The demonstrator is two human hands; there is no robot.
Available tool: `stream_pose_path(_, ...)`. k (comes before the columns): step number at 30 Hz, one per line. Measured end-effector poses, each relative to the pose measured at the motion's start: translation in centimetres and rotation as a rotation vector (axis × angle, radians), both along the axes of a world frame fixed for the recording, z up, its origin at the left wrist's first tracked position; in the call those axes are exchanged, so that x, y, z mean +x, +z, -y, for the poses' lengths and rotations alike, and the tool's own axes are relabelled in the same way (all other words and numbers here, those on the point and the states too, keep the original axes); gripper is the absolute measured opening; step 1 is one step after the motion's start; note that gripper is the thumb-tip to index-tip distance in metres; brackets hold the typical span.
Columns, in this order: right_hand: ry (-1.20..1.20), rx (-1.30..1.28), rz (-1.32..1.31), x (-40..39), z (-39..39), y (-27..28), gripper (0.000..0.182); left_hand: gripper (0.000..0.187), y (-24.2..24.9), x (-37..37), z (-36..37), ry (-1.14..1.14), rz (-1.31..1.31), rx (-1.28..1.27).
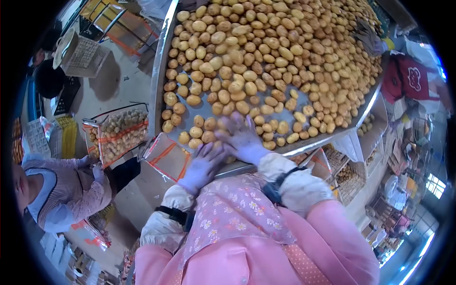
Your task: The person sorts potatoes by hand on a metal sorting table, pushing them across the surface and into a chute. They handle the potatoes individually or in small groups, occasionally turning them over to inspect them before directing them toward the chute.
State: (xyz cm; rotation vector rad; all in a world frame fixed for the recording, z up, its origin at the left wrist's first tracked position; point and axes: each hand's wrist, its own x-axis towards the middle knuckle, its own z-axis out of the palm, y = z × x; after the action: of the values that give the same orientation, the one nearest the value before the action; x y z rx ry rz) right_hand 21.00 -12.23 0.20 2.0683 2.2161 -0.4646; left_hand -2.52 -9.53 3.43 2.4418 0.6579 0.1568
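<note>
A metal sorting table (pixel 158 95) carries a large heap of small yellow-brown potatoes (pixel 266 47). Both of my hands wear pale purple gloves. My left hand (pixel 203 166) is at the table's near edge, fingers stretched forward beside a few loose potatoes (pixel 195 137). Just ahead and to the right, my right hand (pixel 244 140) lies palm down with its fingers spread among the nearest potatoes, touching some of them. I see nothing gripped in either hand, though the palms are hidden.
An orange-striped bag of potatoes (pixel 118 135) stands left of the table, near another person (pixel 71 190). Across on the right, a gloved hand (pixel 373 42) of a co-worker reaches onto the heap. A white crate (pixel 85 57) stands on the floor at left.
</note>
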Motion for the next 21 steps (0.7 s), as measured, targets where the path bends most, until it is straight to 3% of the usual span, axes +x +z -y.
stream_pose_path(2, 0.364, 0.065, -0.371, 5.7, 1.6, -2.0, 0.057, 0.04, -0.3, -3.5, -0.9, -0.002, -0.012, -0.03)
stream_pose_path(4, 0.526, -0.006, -0.21, 12.1, -1.7, 0.0, 0.059, 0.043, -0.4, -5.8, -1.9, 0.094, -0.044, -0.135)
stream_pose_path(6, 0.376, -0.135, -0.096, 13.3, -7.7, 0.7, 0.061, 0.045, 0.7, -5.3, -5.9, 0.257, -0.048, -0.144)
stream_pose_path(7, -0.043, 0.151, -0.114, 12.4, -9.2, -2.8, 0.064, 0.047, 1.1, -4.5, -8.4, 0.401, -0.048, -0.149)
stream_pose_path(8, -0.217, 0.387, -0.248, 10.2, -13.5, -3.5, 0.067, 0.047, 0.8, -3.5, -10.8, 0.501, 0.028, -0.164)
stream_pose_path(9, -0.352, 0.303, -0.12, 7.5, -17.2, -2.1, 0.07, 0.047, 0.3, -2.2, -13.4, 0.6, 0.105, -0.177)
stream_pose_path(10, -0.392, 0.059, -0.051, 4.8, -18.7, -0.2, 0.07, 0.049, 0.1, -0.8, -16.2, 0.633, 0.143, -0.135)
stream_pose_path(12, -0.309, 0.081, -0.009, 1.0, -17.3, 1.4, 0.066, 0.05, -1.4, 2.0, -19.8, 0.659, 0.18, -0.106)
stream_pose_path(14, 0.044, 0.089, -0.173, 1.3, -11.4, -0.9, 0.06, 0.052, -4.1, 4.5, -20.9, 0.685, 0.109, 0.158)
stream_pose_path(15, 0.133, 0.085, -0.209, 2.6, -7.6, -1.5, 0.058, 0.056, -5.6, 5.0, -19.8, 0.547, -0.113, 0.191)
stream_pose_path(16, 0.222, 0.081, -0.247, 4.8, -4.3, -1.4, 0.056, 0.061, -5.2, 6.2, -17.7, 0.502, -0.172, 0.242)
stream_pose_path(18, 0.135, -0.199, -0.412, 11.1, 0.1, -0.1, 0.057, 0.062, -3.3, 7.0, -13.2, 0.434, -0.221, 0.186)
stream_pose_path(20, -0.012, -0.495, 0.029, 15.1, -1.7, 6.9, 0.062, 0.06, -2.2, 6.8, -8.7, 0.299, -0.119, 0.066)
stream_pose_path(21, -0.015, -0.496, 0.029, 15.7, -0.4, 4.9, 0.062, 0.056, -1.5, 6.8, -6.5, 0.153, -0.061, -0.066)
